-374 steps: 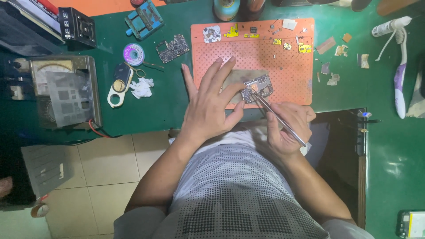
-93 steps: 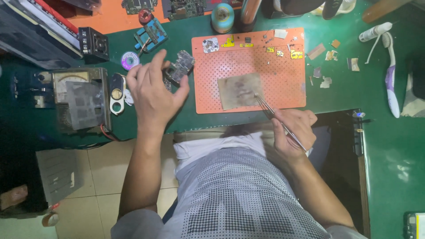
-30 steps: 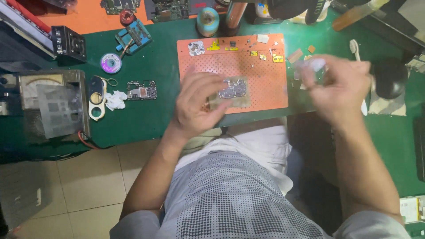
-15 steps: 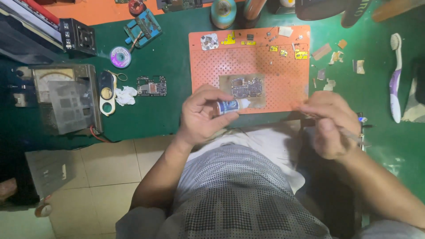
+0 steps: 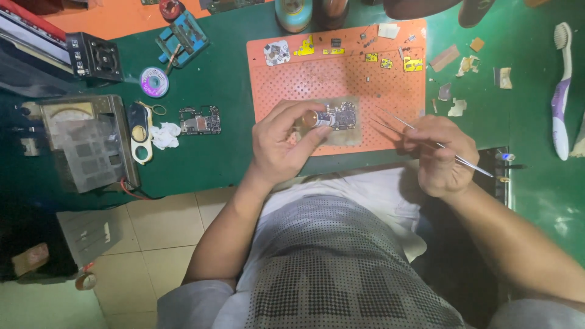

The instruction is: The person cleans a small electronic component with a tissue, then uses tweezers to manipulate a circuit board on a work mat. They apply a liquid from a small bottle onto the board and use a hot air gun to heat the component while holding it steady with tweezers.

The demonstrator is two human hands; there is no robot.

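Compared with half a second ago, the left hand (image 5: 281, 141) has carried the small bottle (image 5: 319, 118) away from the body and up over the orange mat (image 5: 317, 79), so that its tip now points at the circuit board (image 5: 342, 116) lying there; the right hand (image 5: 442, 152) has hardly shifted. I judge that the work has passed from fetching the bottle to putting something from it onto the board.

The left hand is curled nearly closed, thumb and fingers pinching the bottle, which lies on its side with its brass-coloured end toward the palm and its tip just at the board's near edge. Whether the tip touches the board cannot be told.

The right hand is loosely closed around metal tweezers (image 5: 420, 135), held like a pen; their points reach out toward the board from the far side of the left hand and stop just short of it, above the mat. A second circuit board (image 5: 200, 120) lies on the green bench (image 5: 225, 73), well out beyond the left hand's back.
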